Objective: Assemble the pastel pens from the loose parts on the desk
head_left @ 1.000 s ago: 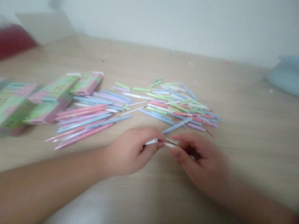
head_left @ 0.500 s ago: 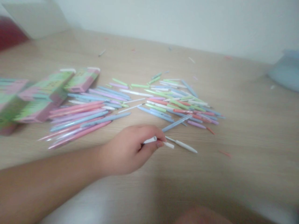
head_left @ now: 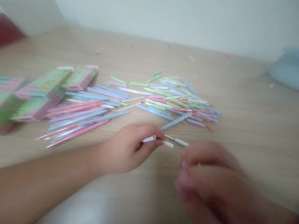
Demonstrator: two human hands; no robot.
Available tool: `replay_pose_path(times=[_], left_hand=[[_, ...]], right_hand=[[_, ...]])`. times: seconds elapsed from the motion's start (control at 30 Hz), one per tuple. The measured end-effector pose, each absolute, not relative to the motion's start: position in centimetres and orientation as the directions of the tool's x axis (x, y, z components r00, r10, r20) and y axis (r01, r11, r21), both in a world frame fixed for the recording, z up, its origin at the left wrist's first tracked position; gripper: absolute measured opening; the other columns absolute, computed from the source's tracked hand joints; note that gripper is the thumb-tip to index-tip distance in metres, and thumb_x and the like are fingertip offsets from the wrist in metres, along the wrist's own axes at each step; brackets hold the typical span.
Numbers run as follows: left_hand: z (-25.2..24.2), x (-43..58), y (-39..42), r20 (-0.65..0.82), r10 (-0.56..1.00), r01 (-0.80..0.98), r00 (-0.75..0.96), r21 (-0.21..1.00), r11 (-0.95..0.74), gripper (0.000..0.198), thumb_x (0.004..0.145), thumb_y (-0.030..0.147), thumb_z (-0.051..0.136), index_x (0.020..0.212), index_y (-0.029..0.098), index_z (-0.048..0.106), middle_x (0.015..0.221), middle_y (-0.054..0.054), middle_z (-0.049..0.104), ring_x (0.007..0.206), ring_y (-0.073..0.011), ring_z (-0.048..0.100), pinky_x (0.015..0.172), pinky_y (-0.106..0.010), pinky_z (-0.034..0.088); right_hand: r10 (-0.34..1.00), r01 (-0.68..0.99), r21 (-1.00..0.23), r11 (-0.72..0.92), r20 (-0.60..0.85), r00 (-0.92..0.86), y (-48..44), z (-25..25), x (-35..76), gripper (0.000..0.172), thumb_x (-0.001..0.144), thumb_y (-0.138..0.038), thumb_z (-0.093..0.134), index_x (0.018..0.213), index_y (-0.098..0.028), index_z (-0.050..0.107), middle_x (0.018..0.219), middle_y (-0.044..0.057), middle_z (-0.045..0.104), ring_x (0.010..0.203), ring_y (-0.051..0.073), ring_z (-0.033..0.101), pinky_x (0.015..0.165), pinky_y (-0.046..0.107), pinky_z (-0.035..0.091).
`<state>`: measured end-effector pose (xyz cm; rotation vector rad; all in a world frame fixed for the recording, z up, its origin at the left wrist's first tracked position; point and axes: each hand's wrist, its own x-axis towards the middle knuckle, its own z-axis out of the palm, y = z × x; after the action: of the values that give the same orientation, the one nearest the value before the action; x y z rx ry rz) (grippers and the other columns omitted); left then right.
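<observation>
**White pen barrel pinched in left hand**

Left hand (head_left: pixel 129 149) clamps a white pen barrel (head_left: pixel 149 139) at its fingertips. The barrel lies roughly level, pointing right toward a white pen tip (head_left: pixel 181 142) on the bench (head_left: pixel 245 124). Right hand (head_left: pixel 207 177) is just beside, blurred, and I cannot tell its grip.

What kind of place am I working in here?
Probably a home or small-workshop table against a plain wall: a wood-grain tabletop, loose pastel pen parts across it, a white piece in the left hand, and printed cardboard boxes at the left.

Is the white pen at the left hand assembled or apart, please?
Apart: left hand pinches a white barrel; the tapered piece lies on the table.
</observation>
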<state>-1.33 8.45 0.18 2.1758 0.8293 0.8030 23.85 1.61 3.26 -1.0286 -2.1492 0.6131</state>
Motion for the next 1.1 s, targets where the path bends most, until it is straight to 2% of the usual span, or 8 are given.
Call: replay_pose_path(times=[0.07, 0.17, 0.33, 0.57, 0.63, 0.8, 0.97, 1.1], left_hand=[[0.1, -1.3, 8.5, 0.304, 0.733, 0.322, 0.609, 0.749, -0.579, 0.012, 0.104, 0.02, 0.061, 0.11, 0.021, 0.071, 0.102, 0.0, 0.076, 0.097, -0.013, 0.071, 0.087, -0.023, 0.053], [0.0, -1.2, 8.6, 0.307, 0.749, 0.339, 0.587, 0.746, -0.573, 0.011, 0.104, 0.021, 0.061, 0.106, 0.021, 0.072, 0.101, -0.001, 0.076, 0.097, -0.0149, 0.071, 0.089, -0.025, 0.053], [0.0, -1.2, 8.7, 0.281, 0.765, 0.363, 0.579, 0.751, -0.551, 0.014, 0.104, 0.022, 0.06, 0.108, 0.023, 0.073, 0.103, -0.001, 0.079, 0.099, -0.017, 0.072, 0.089, -0.027, 0.054], [-0.2, -1.4, 8.7, 0.27, 0.763, 0.347, 0.587, 0.768, -0.539, 0.008, 0.104, 0.025, 0.063, 0.105, 0.024, 0.072, 0.099, 0.003, 0.078, 0.094, -0.0136, 0.072, 0.085, -0.024, 0.052], [-0.4, -1.4, 8.5, 0.261, 0.777, 0.369, 0.572, 0.764, -0.528, 0.006, 0.103, 0.027, 0.066, 0.108, 0.025, 0.07, 0.101, 0.004, 0.077, 0.096, -0.014, 0.073, 0.086, -0.024, 0.052], [-0.8, -1.5, 8.1, 0.234, 0.797, 0.418, 0.557, 0.75, -0.513, 0.028, 0.1, 0.03, 0.072, 0.126, 0.025, 0.062, 0.116, 0.0, 0.077, 0.106, -0.0183, 0.073, 0.09, -0.028, 0.054], [-1.0, -1.3, 8.1, 0.251, 0.787, 0.425, 0.563, 0.729, -0.536, 0.059, 0.093, 0.032, 0.081, 0.144, 0.03, 0.052, 0.124, 0.0, 0.074, 0.112, -0.0192, 0.072, 0.094, -0.028, 0.056], [-1.1, -1.3, 7.8, 0.186, 0.747, 0.462, 0.638, 0.684, -0.565, 0.07, 0.096, 0.03, 0.076, 0.155, 0.028, 0.038, 0.124, -0.001, 0.076, 0.112, -0.0214, 0.074, 0.094, -0.032, 0.057]], right_hand=[[0.75, 0.532, -0.528, 0.661, 0.454, -0.481, 3.2, 2.8, 23.2, 0.04, 0.092, -0.014, 0.071, 0.125, -0.035, 0.066, 0.108, 0.004, 0.072, 0.091, 0.024, 0.072, 0.081, 0.035, 0.063], [0.723, 0.528, -0.499, 0.687, 0.399, -0.563, 5.3, 2.1, 23.4, 0.033, 0.097, -0.013, 0.064, 0.125, -0.031, 0.066, 0.116, 0.005, 0.075, 0.103, 0.026, 0.073, 0.091, 0.04, 0.061], [0.741, 0.48, -0.593, 0.647, 0.336, -0.582, 6.2, 1.3, 23.9, 0.022, 0.102, -0.016, 0.064, 0.119, -0.028, 0.07, 0.107, 0.001, 0.079, 0.095, 0.02, 0.074, 0.087, 0.032, 0.06], [0.816, 0.415, -0.776, 0.476, 0.214, -0.537, 5.5, 1.2, 23.5, 0.038, 0.104, -0.018, 0.063, 0.139, -0.033, 0.067, 0.115, -0.001, 0.08, 0.098, 0.016, 0.076, 0.084, 0.027, 0.06], [0.819, 0.401, -0.794, 0.458, 0.201, -0.538, 5.5, 1.2, 23.4, 0.035, 0.104, -0.02, 0.064, 0.136, -0.032, 0.07, 0.114, 0.0, 0.081, 0.097, 0.017, 0.076, 0.081, 0.027, 0.061], [0.857, 0.418, -0.797, 0.435, 0.225, -0.464, 5.7, 1.0, 23.0, 0.013, 0.099, -0.017, 0.069, 0.103, -0.025, 0.077, 0.095, 0.0, 0.08, 0.084, 0.017, 0.074, 0.07, 0.026, 0.058], [0.858, 0.504, -0.699, 0.508, 0.356, -0.371, 5.4, 1.0, 22.9, 0.013, 0.1, -0.017, 0.069, 0.105, -0.029, 0.073, 0.093, -0.003, 0.077, 0.082, 0.015, 0.071, 0.075, 0.026, 0.056], [0.795, 0.46, -0.661, 0.594, 0.391, -0.464, 5.1, 1.0, 22.7, 0.015, 0.102, -0.015, 0.067, 0.107, -0.028, 0.071, 0.101, -0.003, 0.078, 0.09, 0.014, 0.073, 0.081, 0.025, 0.057]])
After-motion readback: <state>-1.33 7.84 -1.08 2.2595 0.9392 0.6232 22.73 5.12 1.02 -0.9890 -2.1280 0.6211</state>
